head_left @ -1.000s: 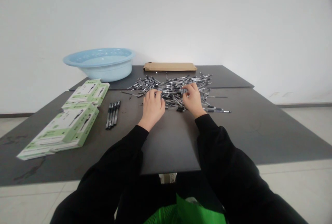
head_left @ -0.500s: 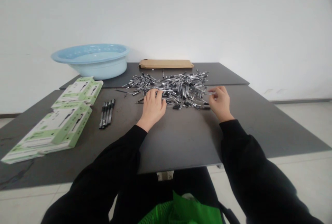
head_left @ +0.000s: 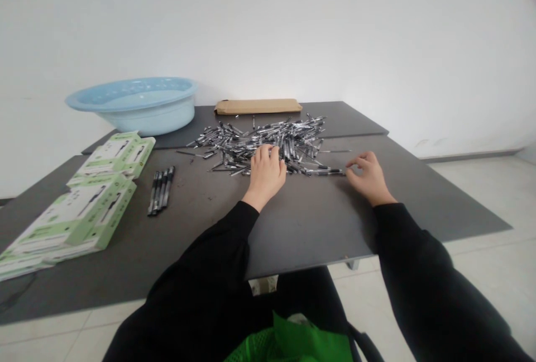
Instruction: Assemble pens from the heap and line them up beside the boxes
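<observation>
Loose clear-barrelled pens with black parts form a wide pile (head_left: 288, 141) on the dark table. My left hand (head_left: 266, 175) rests over the pile's near edge, palm down, thumb apart from the bent fingers; its fingertips are partly hidden among the pens. To the right of the pile, my right hand (head_left: 366, 176) has thumb and forefinger brought together at the outer end of a pen (head_left: 333, 172) that lies sideways at the pile's edge. Left of my hands, several pens (head_left: 161, 190) lie side by side in a neat row.
White-and-green pen boxes (head_left: 86, 205) are stacked along the left side. A light blue basin (head_left: 146, 113) stands behind them. Flat brown cardboard (head_left: 257, 106) lies at the back near the wall. One thin pen part (head_left: 336, 151) sticks out right of the pile.
My left hand has moved right along the pile's front. My right hand has shifted right and slightly down, leaving the thin piece it was at and meeting a pen's end. The view has turned slightly.
</observation>
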### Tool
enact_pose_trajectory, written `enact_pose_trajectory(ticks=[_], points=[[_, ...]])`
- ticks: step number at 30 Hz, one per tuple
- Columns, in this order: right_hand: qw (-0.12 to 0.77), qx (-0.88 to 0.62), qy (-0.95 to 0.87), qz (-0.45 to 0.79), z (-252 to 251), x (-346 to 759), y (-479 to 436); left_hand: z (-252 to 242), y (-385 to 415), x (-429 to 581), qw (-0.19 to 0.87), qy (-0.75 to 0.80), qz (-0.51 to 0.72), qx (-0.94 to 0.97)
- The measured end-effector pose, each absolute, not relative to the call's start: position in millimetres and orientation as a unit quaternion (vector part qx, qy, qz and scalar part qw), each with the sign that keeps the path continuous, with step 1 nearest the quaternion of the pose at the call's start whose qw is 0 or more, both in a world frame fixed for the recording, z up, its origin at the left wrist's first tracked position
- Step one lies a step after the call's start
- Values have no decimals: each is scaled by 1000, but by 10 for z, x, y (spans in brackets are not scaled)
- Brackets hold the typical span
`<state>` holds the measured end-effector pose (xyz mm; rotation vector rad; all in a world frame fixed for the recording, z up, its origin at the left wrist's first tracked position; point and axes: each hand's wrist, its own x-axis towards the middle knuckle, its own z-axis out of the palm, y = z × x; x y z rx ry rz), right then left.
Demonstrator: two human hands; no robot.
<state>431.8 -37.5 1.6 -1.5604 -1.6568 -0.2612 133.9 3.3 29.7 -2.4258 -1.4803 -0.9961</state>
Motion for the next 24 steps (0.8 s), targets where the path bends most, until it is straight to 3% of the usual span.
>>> enact_pose_trajectory(ticks=[5,24], points=[[402,-634,-653,-98,-14,4369,-420,282,54,1521,62,-488,-331,-806],[230,-664,-710,-52,29,4317,-489,250,50,1612,64,-471,-311,-823]])
